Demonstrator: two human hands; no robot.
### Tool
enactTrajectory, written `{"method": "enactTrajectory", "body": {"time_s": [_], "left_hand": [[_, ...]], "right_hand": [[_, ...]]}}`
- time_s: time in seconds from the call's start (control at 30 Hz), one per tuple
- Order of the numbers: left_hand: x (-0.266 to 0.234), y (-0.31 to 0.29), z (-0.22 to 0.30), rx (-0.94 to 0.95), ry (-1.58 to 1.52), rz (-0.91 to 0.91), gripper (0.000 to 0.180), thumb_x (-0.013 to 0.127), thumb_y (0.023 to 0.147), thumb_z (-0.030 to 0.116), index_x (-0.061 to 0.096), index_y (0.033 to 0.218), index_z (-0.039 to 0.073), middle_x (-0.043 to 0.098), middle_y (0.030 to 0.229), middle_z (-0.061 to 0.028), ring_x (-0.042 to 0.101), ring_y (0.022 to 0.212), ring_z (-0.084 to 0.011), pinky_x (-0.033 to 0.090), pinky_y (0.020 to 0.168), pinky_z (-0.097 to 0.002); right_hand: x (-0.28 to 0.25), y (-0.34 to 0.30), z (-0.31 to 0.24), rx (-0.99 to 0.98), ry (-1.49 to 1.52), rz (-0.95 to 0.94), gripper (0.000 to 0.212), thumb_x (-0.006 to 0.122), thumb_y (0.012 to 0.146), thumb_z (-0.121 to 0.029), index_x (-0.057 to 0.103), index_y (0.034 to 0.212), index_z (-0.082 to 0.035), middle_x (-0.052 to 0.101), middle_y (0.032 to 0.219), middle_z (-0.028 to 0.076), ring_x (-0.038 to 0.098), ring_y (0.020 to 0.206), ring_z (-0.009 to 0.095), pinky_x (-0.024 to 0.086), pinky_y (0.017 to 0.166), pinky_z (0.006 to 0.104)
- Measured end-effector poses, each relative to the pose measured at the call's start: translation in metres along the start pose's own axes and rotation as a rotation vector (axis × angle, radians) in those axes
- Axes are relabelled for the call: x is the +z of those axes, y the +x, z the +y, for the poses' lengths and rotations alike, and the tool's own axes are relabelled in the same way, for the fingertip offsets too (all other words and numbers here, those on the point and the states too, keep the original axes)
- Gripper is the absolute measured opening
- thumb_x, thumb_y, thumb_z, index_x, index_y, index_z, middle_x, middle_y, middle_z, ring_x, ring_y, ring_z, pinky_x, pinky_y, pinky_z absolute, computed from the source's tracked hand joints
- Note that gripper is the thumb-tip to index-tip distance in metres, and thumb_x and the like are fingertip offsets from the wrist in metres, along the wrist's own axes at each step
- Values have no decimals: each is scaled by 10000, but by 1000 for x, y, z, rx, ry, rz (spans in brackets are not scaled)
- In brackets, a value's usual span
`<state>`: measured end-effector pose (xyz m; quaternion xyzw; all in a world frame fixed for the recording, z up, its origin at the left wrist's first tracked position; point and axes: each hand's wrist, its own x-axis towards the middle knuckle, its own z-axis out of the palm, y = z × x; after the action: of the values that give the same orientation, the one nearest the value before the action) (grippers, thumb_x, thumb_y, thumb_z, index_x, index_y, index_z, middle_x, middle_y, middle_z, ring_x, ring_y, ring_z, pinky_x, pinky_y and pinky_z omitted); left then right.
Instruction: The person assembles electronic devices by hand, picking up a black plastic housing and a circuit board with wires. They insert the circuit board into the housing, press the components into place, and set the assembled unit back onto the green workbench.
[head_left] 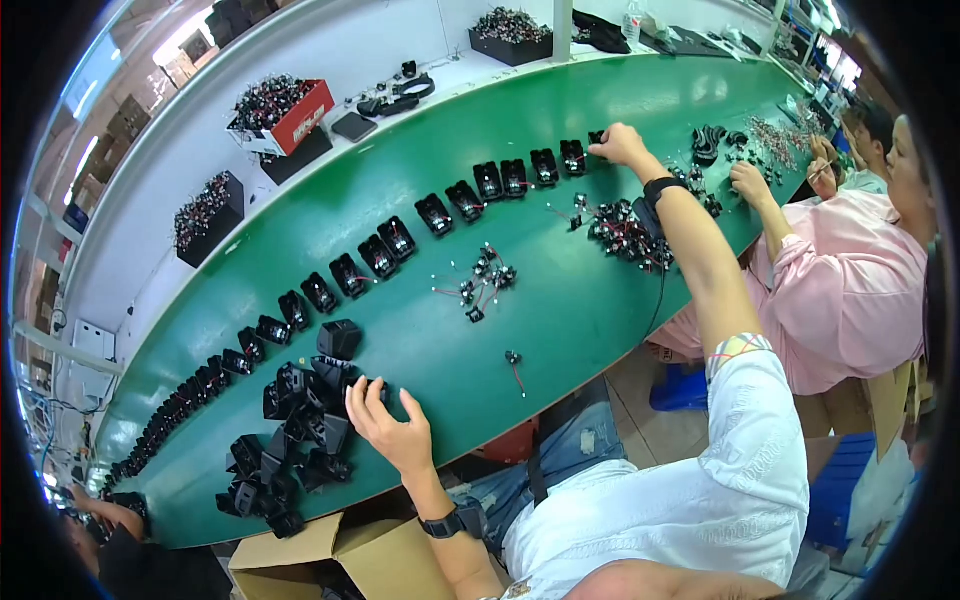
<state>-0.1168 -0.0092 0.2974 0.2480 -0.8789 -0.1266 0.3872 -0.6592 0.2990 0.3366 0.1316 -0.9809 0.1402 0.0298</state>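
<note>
My right hand (622, 146) reaches to the far right end of a row of black plastic housings (487, 181). Its fingers are closed on the last black housing (597, 137), which they partly cover. Small parts with red wires show inside several housings in the row. My left hand (392, 428) rests beside a heap of black housings (290, 390), its fingers spread and fingertips close to the nearest pieces. Whether they touch one I cannot tell. Between my arms lie a small pile of wired components (485, 278) and a single wired component (514, 358).
A larger pile of wired components (630, 235) lies by my right forearm. Along the back stand a red-and-white box (305, 115) and black trays (212, 222) of wired parts. A cardboard box (375, 555) sits below the green table (400, 310). Co-workers (840, 270) sit at the right.
</note>
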Motion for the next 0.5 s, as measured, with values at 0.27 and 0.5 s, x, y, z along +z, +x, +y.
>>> {"method": "enactTrajectory", "body": {"time_s": [0.27, 0.5], "left_hand": [[5, -3, 1, 19, 118, 23, 374, 712, 835, 84, 651, 1200, 39, 576, 1417, -148, 443, 1414, -399, 313, 1173, -530], [1, -1, 0, 60, 35, -51, 321, 728, 810, 48, 675, 1126, 29, 635, 1277, -143, 533, 1297, -392, 414, 1092, -488]], "right_hand": [[15, 24, 7, -45, -31, -7, 473, 808, 781, -436, 794, 1006, -20, 766, 999, 228, 736, 939, 402, 585, 885, 454], [-54, -116, -105, -559, 448, 94, 224, 727, 882, -179, 730, 1061, -43, 741, 1026, 147, 735, 896, 286, 580, 779, 398]]}}
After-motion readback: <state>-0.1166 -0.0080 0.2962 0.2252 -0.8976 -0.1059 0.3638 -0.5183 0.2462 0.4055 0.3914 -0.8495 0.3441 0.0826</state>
